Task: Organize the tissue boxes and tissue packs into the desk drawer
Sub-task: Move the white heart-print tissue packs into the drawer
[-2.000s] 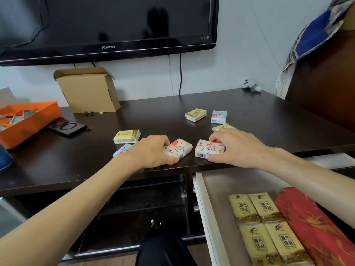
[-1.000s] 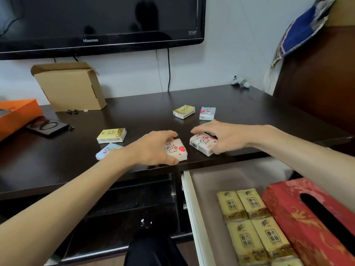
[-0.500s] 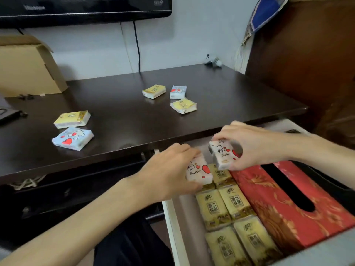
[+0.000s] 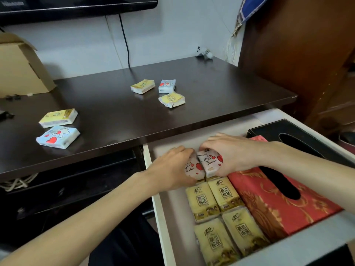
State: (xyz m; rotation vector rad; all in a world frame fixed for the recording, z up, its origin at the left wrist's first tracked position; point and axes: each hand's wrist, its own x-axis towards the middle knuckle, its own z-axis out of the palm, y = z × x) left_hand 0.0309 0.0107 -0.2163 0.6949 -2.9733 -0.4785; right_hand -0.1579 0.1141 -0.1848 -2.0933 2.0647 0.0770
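The white desk drawer [image 4: 159,208] is pulled out at the lower right. Inside lie several yellow tissue packs [image 4: 215,198], a red tissue box [image 4: 269,200] and a black tissue box [image 4: 272,129]. My left hand [image 4: 172,169] grips a pink heart-print pack [image 4: 193,168] and my right hand [image 4: 232,152] grips another pink pack [image 4: 210,160]; both packs stand side by side low in the drawer, just behind the yellow ones. On the dark desk [image 4: 119,116] lie a yellow pack [image 4: 58,118], a blue heart pack [image 4: 57,136], and three more packs [image 4: 171,98] farther back.
A cardboard box [image 4: 21,68] stands at the back left below a wall television [image 4: 76,6]. A cable [image 4: 124,41] hangs down the wall. A brown wooden cabinet [image 4: 299,54] rises at the right. Open shelves [image 4: 76,181] sit under the desk.
Both hands lifted the two pink packs off the desk's front edge and brought them down into the drawer, side by side. The view tilted down and to the right.
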